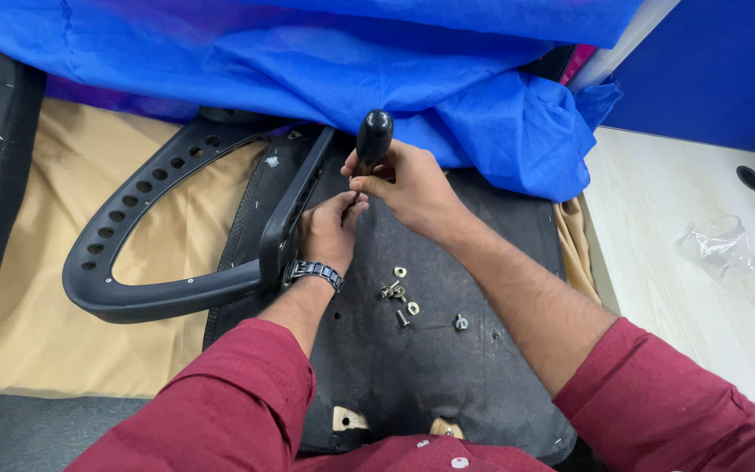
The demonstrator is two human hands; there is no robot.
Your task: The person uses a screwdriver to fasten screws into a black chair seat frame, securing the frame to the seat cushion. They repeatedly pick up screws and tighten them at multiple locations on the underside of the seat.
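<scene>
Blue cloth (325, 61) drapes behind an upturned chair seat base (447, 367).
Right hand (408, 183) grips a black-handled screwdriver (374, 135); left hand (329, 229) pinches its tip beside the armrest (176, 293), loose screws (399, 297) nearby.

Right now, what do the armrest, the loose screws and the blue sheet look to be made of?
Armrest: moulded black plastic, matte with a soft sheen and a row of punched holes. Screws: metal, bright silvery glint, washers among them. Blue sheet: thin non-woven fabric, probably; it creases softly with a faint sheen.
</scene>
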